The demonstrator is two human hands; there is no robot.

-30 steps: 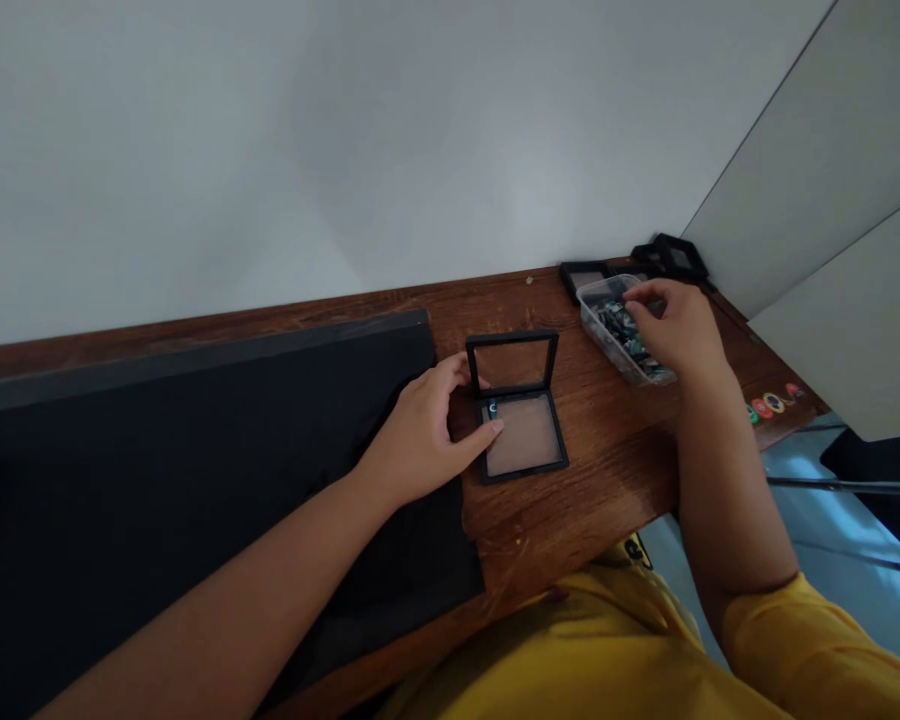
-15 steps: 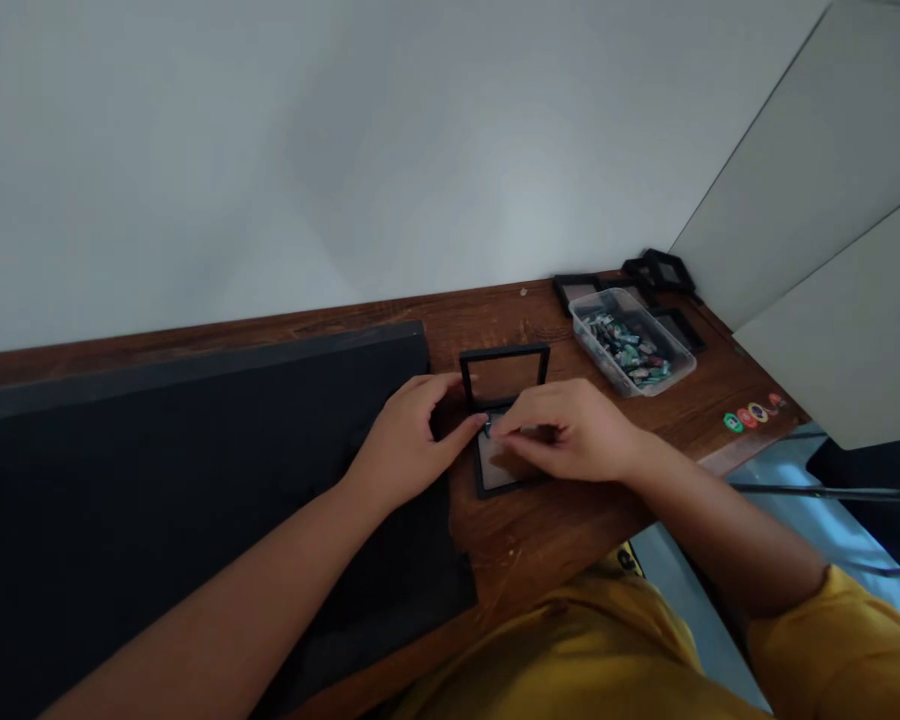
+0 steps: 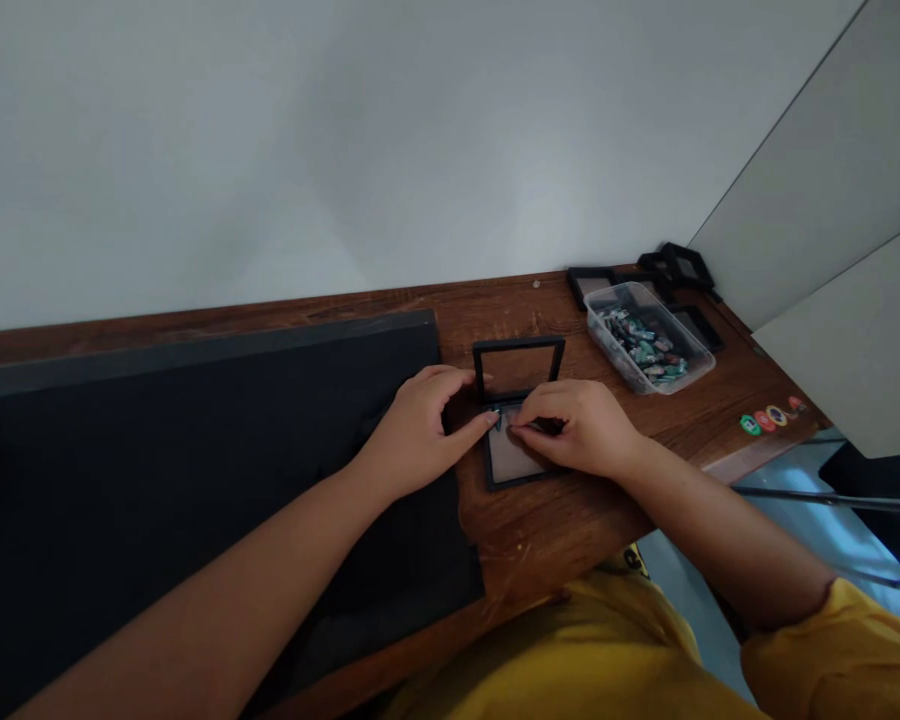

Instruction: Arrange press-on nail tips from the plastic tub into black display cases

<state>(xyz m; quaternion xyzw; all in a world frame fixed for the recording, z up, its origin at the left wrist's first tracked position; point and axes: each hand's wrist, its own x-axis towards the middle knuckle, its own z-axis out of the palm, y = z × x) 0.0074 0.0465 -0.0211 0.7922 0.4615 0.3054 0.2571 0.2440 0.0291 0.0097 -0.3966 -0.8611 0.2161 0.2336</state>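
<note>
A hinged black display frame (image 3: 521, 468) lies on the wooden table with its lid (image 3: 519, 344) standing up at the back. Near the left edge of its pale inner sheet is a small greenish piece (image 3: 499, 420). My left hand (image 3: 427, 430) is beside the frame, thumb and forefinger spread apart. Its thumb tip touches the piece, and the forefinger reaches toward the lid's left side. Over the right part of the base, my right hand (image 3: 581, 425) has its thumb and forefinger pinched together close to the sheet. Whatever sits in that pinch is hidden.
A clear plastic tub (image 3: 649, 340) of small greenish pieces stands right of the frame. Around and behind it are several black frames (image 3: 592, 284). A large black slab (image 3: 195, 450) covers the left side. Round stickers (image 3: 763, 420) mark the table's right end. A wall rises behind.
My right hand has drawn slightly back to the right from the greenish piece, which now shows more plainly by my left thumb. The whole view has shifted a little.
</note>
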